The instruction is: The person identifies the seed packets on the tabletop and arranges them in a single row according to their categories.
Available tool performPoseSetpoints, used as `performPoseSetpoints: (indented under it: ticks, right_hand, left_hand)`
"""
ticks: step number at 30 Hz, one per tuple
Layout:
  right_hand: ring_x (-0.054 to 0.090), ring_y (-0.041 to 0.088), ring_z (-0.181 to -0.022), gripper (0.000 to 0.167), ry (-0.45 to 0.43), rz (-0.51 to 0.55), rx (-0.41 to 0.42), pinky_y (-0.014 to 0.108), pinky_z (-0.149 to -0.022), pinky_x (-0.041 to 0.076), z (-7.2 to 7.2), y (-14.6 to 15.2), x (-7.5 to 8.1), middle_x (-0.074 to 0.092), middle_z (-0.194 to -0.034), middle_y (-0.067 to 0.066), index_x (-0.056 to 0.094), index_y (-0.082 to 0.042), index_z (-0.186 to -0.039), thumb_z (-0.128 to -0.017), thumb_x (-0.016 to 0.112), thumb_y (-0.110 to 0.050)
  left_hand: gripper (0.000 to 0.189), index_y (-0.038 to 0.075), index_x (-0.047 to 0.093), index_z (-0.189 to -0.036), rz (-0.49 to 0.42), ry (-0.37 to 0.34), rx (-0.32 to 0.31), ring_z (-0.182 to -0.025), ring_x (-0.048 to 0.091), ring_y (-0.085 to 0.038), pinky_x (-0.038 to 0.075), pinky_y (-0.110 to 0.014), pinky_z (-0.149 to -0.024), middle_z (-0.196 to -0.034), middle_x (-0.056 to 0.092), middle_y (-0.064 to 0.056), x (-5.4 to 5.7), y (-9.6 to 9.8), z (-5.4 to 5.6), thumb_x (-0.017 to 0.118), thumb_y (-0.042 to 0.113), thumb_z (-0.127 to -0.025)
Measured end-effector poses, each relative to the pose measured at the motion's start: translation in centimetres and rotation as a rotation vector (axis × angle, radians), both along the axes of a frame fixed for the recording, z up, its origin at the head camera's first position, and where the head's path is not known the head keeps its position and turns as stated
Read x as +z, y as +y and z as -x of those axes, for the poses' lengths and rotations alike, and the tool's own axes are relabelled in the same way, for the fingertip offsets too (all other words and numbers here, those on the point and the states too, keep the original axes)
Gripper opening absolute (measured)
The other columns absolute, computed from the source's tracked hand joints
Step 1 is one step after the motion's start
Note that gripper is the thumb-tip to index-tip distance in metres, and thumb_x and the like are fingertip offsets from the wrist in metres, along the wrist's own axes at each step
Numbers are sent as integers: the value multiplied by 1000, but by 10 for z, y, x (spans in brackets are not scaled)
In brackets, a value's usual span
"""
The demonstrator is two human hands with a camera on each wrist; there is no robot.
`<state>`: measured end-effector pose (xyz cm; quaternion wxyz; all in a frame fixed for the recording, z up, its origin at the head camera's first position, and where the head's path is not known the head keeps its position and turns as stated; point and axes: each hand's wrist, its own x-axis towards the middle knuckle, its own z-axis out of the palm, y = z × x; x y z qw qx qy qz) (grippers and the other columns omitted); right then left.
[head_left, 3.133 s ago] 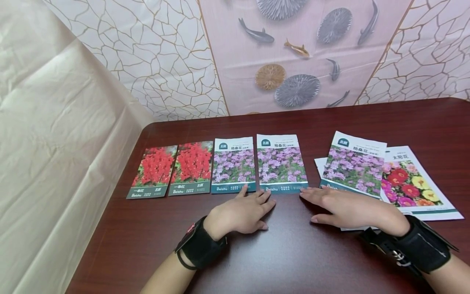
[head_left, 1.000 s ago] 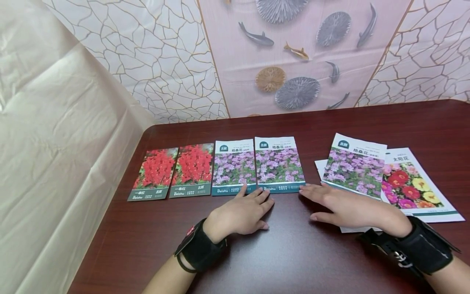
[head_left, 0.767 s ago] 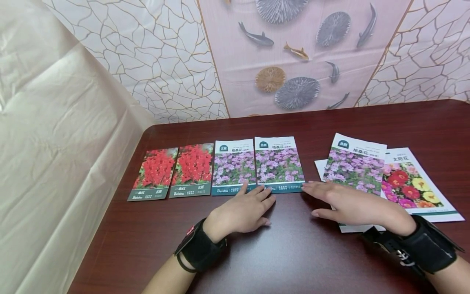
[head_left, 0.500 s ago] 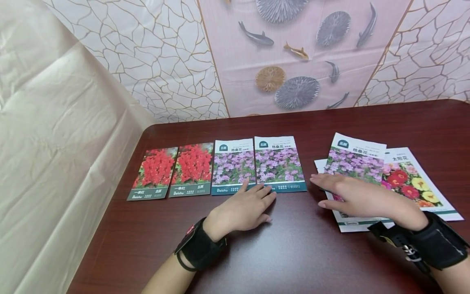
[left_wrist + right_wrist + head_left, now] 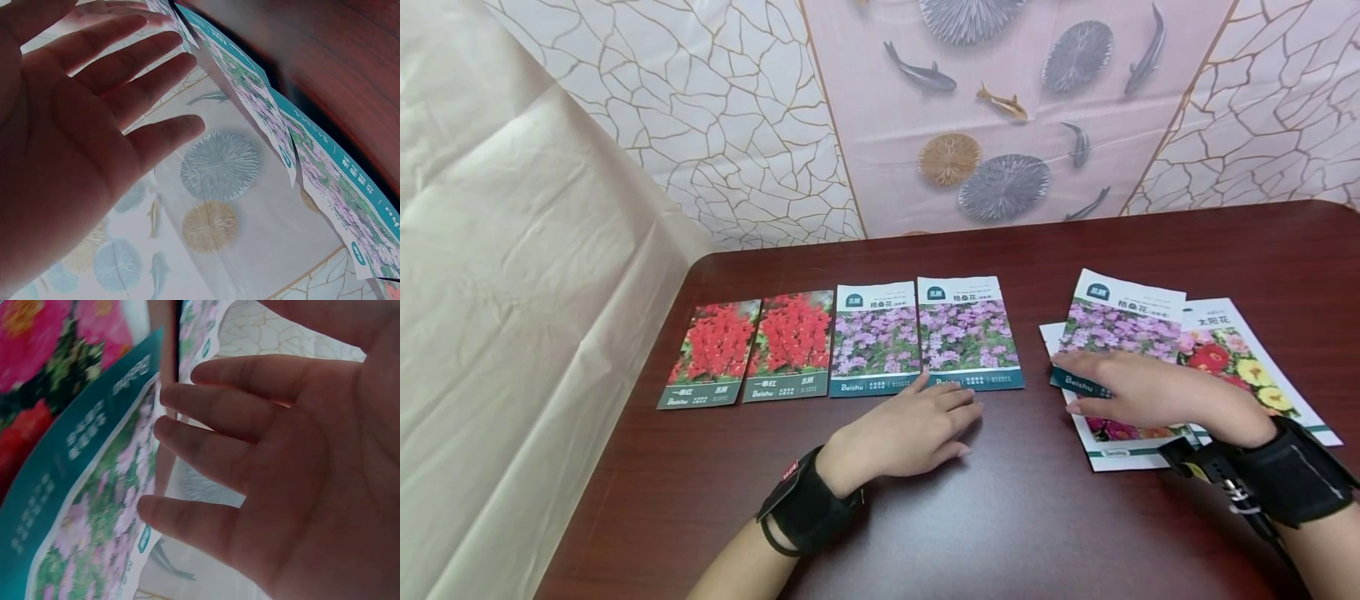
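Two purple-flower seed packets, one on the left (image 5: 876, 342) and one on the right (image 5: 967, 333), lie side by side on the table. My left hand (image 5: 906, 429) is at their lower edges with fingers extended, holding nothing; its palm and spread fingers show in the left wrist view. To the right, another purple-flower seed packet (image 5: 1123, 325) tops a small overlapping pile. Above its lower part is my right hand (image 5: 1157, 392), fingers nearly straight; contact with the packet cannot be told. Under it are a packet with mixed flowers (image 5: 1131, 450) and another mixed-flower packet (image 5: 1262, 375).
Two red-flower seed packets, a left one (image 5: 711, 354) and a right one (image 5: 788, 346), continue the row leftward. The dark red wooden table (image 5: 985, 525) meets a patterned backdrop (image 5: 1015, 108) behind and a pale cloth (image 5: 550, 292) at left.
The row's rightmost purple packet has slid slightly left against its neighbour. Later my right hand moved right, away from the row and over the pile. My left hand shifted slightly right.
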<state>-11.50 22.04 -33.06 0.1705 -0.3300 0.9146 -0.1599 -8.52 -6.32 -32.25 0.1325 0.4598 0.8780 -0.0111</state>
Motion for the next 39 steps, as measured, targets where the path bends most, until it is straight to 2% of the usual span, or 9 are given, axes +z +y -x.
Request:
performPoseSetpoints:
  ticks: [3,6,10,14,17,20,23,30,39]
  right_hand:
    - [46,39,-115,59,-36,-10,2,50,-87,43,5,3,-3,46,-128,28,45,9,-130,-88,61,-29]
    - [59,21,-90,61,-89,-19,-17,37,-76,48,9,8,-3,50,-124,25,42,8,-132,-88,60,-30]
    - [50,6,-71,63,-138,-41,-27,27,-64,42,13,15,-1,52,-123,23,41,7,-133,-89,58,-34]
    - [55,13,-92,62,-123,-63,-29,35,-76,48,16,24,-1,52,-126,21,45,5,-131,-88,58,-37]
    - [51,22,-107,62,-124,-63,-40,43,-85,46,17,32,-1,51,-128,19,46,4,-131,-88,58,-39]
    - [47,29,-115,64,-148,-51,-39,47,-89,43,20,41,-2,48,-131,20,44,5,-132,-88,57,-39]
    - [45,31,-116,63,-158,-38,-37,47,-89,43,22,51,-3,47,-131,20,43,4,-133,-89,57,-38]
    - [46,29,-115,58,-110,-61,-71,35,-85,47,26,70,-4,50,-129,17,46,-2,-134,-89,57,-38]
    - [47,31,-115,53,-58,-79,-122,35,-84,47,29,90,-5,54,-125,15,52,-6,-130,-87,59,-37]
  left_hand:
    - [48,11,42,-138,10,-4,-8,-132,29,-19,19,-45,-108,-141,39,-5,0,0,-1,46,34,-95]
    - [48,12,42,-138,16,-12,-12,-132,30,-19,19,-45,-108,-141,39,-5,-1,0,0,47,34,-95]
    - [49,12,42,-138,20,-24,-16,-132,30,-19,20,-45,-107,-141,38,-5,-2,0,0,47,34,-95]
    - [49,12,41,-138,20,-28,-20,-131,30,-19,20,-46,-107,-142,38,-5,-2,0,-1,47,34,-95]
    - [49,13,41,-138,15,-31,-22,-131,31,-19,20,-47,-107,-141,39,-5,-3,-1,-1,48,34,-95]
    - [49,13,41,-138,13,-34,-22,-131,31,-19,20,-47,-107,-141,39,-5,-3,0,-1,48,34,-95]
    - [49,13,41,-139,16,-36,-21,-131,31,-19,20,-47,-107,-141,38,-5,-3,0,-2,48,34,-95]
    - [49,13,41,-138,10,-34,-38,-130,32,-18,22,-46,-107,-140,40,-5,-4,0,-3,48,35,-95]
    - [48,13,42,-137,5,-38,-48,-129,34,-17,24,-46,-106,-139,42,-4,-4,1,-4,47,35,-95]
